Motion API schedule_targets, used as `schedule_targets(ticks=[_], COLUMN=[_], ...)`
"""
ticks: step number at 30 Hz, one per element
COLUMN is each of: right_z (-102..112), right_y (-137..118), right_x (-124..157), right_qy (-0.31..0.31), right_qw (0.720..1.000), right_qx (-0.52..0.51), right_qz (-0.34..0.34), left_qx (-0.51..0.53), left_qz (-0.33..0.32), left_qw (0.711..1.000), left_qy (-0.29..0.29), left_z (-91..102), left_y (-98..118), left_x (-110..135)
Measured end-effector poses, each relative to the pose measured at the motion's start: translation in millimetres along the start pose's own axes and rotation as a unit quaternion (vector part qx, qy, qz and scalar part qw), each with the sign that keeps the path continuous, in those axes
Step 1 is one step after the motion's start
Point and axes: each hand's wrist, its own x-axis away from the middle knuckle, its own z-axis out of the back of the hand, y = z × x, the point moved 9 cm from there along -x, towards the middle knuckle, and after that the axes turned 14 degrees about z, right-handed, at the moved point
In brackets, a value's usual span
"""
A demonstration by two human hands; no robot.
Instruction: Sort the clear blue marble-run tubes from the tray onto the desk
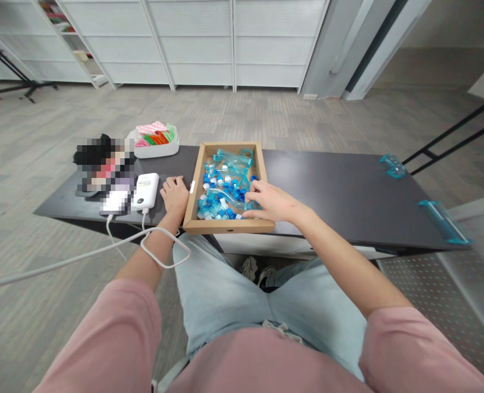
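Observation:
A shallow cardboard tray sits on the dark table in front of me. It holds several clear blue plastic pieces and small blue and white blocks. My right hand reaches into the tray's near right part, fingers curled down among the pieces; what they hold is hidden. My left hand rests on the table just left of the tray, fingers bent loosely, holding nothing.
A white power bank with white cables lies left of my left hand. A white tub of coloured items stands behind it. Two clear blue pieces lie at the table's right end.

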Motion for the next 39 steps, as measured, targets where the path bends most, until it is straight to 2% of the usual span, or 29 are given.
schedule_targets(ticks=[7, 12, 15, 18, 21, 24, 26, 29, 32, 35, 38, 39], right_z=[16, 27, 34, 34, 31, 36, 44, 59, 75, 89, 95, 95], right_y=[-1, 9, 20, 40, 59, 68, 69, 71, 73, 77, 83, 85], right_x=[-1, -1, 0, 4, 14, 24, 34, 60, 103, 163, 233, 257], right_qy=[0.01, 0.073, 0.129, 0.187, 0.258, 0.329, 0.361, 0.39, 0.405, 0.403, 0.378, 0.364], right_qw=[0.999, 0.996, 0.982, 0.945, 0.878, 0.829, 0.823, 0.84, 0.864, 0.881, 0.881, 0.879], right_qx=[0.035, -0.048, -0.13, -0.245, -0.356, -0.406, -0.397, -0.334, -0.233, -0.106, 0.0, 0.031], right_qz=[0.002, -0.013, -0.042, -0.114, -0.186, -0.198, -0.186, -0.176, -0.186, -0.224, -0.285, -0.305], left_qx=[-0.005, -0.004, -0.004, -0.003, -0.005, -0.007, -0.007, -0.005, -0.006, -0.023, -0.03, -0.035], left_qz=[0.0, 0.005, 0.006, 0.007, 0.009, 0.009, 0.008, 0.0, -0.007, 0.014, 0.044, 0.045], left_qw=[1.0, 1.0, 1.0, 1.0, 1.0, 1.0, 1.0, 1.0, 0.999, 0.999, 0.998, 0.998], left_qy=[0.006, 0.004, 0.005, 0.003, -0.003, -0.003, -0.002, -0.016, -0.035, -0.025, -0.012, -0.03], left_z=[0.6, 3.1, 4.4, 4.9, 5.0, 7.2, 9.3, 8.9, 3.9, 3.2, 13.0, 15.2], left_y=[0, 1, 2, 2, 3, 4, 4, 3, 1, -5, -7, -2], left_x=[0, 3, 4, 4, 4, 6, 7, 6, 3, 2, 7, 10])
